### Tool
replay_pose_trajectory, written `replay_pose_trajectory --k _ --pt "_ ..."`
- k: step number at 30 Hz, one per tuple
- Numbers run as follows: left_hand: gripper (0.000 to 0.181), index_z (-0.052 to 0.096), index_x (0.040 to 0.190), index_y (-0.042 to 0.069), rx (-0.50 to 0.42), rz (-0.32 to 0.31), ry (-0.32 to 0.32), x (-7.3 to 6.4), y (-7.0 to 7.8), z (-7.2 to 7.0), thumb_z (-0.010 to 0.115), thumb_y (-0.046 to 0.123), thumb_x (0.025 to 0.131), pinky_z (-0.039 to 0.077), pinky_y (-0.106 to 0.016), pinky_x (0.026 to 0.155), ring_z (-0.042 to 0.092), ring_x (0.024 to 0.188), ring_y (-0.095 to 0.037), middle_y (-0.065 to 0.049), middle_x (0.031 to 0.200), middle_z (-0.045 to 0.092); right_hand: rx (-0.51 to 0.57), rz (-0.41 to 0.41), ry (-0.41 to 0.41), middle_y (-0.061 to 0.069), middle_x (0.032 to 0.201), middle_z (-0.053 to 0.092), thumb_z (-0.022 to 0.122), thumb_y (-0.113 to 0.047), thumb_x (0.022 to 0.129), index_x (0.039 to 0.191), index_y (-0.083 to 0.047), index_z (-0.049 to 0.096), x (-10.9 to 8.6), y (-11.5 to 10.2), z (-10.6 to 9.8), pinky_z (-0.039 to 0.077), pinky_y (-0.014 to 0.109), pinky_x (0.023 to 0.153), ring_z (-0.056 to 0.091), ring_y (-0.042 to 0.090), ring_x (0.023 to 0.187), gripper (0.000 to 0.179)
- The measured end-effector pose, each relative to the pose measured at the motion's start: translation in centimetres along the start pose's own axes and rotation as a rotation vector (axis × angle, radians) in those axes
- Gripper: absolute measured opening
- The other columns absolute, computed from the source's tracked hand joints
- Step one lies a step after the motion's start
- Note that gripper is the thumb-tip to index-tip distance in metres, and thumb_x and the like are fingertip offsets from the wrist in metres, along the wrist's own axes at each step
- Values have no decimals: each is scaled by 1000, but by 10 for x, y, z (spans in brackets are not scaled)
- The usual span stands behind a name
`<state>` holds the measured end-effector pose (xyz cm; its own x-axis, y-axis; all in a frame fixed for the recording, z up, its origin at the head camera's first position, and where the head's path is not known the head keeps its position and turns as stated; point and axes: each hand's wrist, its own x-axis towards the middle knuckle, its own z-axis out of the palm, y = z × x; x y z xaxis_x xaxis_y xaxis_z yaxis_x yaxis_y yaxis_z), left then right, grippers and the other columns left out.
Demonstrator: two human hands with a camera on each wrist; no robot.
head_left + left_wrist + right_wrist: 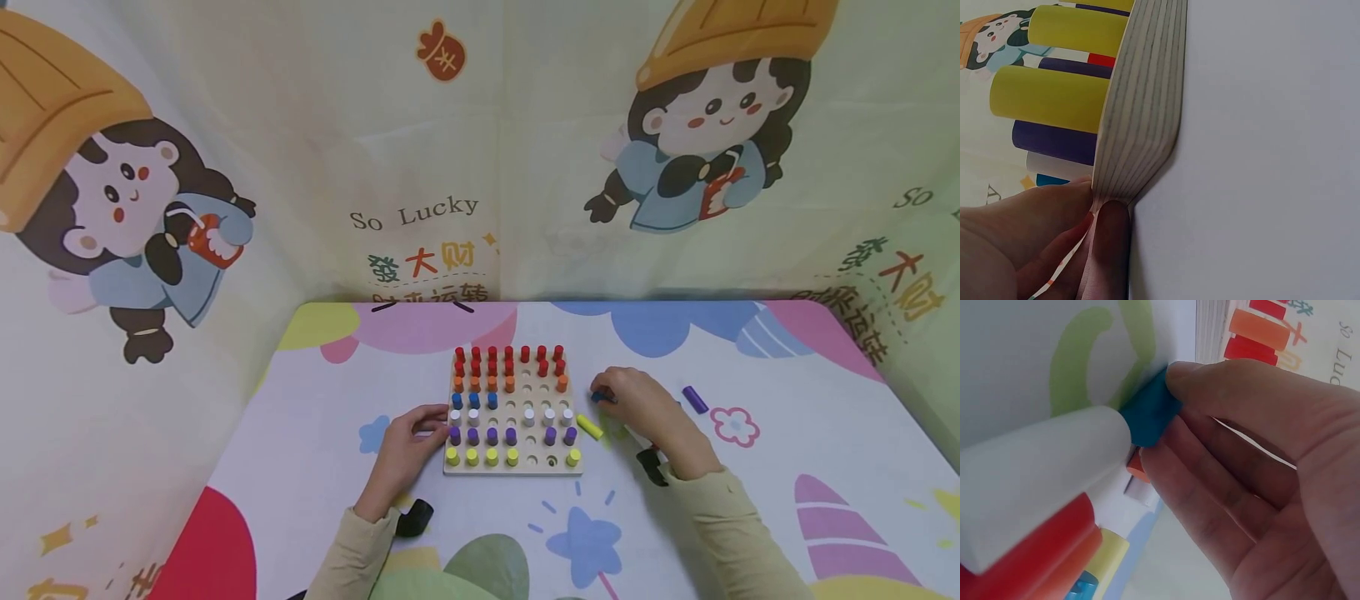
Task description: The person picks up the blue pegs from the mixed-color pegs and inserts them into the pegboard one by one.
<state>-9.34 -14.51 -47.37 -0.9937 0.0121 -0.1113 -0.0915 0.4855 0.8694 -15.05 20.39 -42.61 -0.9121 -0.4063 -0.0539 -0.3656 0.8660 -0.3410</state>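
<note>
A wooden pegboard (521, 472) lies on the table with rows of red, orange, blue, white, purple and yellow pegs; several bare holes show toward its right side. My left hand (408, 446) grips the board's left edge, the thumb close to the pegs and a finger (1112, 244) against the layered side. Right of the board, my right hand (643, 406) pinches a blue peg (1152, 409) between thumb and fingertips, low over the tabletop. Beside that hand in the right wrist view lie a white peg (1041, 478), a red peg (1063, 540) and a yellow peg (1112, 555).
A loose yellow peg (589, 427) lies just right of the board. Farther right is a purple peg (695, 399). Other loose pegs are partly hidden under my right hand and wrist. A printed cloth (547, 208) hangs behind the table and along its sides.
</note>
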Motion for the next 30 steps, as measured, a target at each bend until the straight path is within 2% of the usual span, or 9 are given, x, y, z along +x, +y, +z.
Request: replay_pose_trajectory --k 4,14,22,30 --pt "33 67 124 12 5 -2 3 -1 -1 -1 71 21 93 58 -34 87 66 100 -16 -2 114 70 1 8 -11 8 95 71 78 -5 83 102 -2 73 0 -2 2 56 46 86 65 22 86 19" --pt "33 67 124 12 5 -1 7 -2 -1 -1 72 21 92 58 -33 88 67 101 -16 -2 113 70 14 -38 10 8 92 70 78 -2 82 107 1 71 -1 -4 2 58 43 81 64 19 82 26" --pt "33 67 124 13 4 1 6 -1 -1 1 71 22 93 58 -32 86 66 100 -16 -2 112 70 3 -102 60 9 94 68 76 0 83 106 2 72 -2 -6 -2 58 43 82 67 24 87 23" --pt "33 67 124 13 4 -8 2 1 -1 1 71 21 93 58 -34 88 66 100 -16 -2 112 70 -1 -138 101 8 94 66 76 1 82 105 2 73 -3 -6 -3 59 39 77 65 20 83 23"
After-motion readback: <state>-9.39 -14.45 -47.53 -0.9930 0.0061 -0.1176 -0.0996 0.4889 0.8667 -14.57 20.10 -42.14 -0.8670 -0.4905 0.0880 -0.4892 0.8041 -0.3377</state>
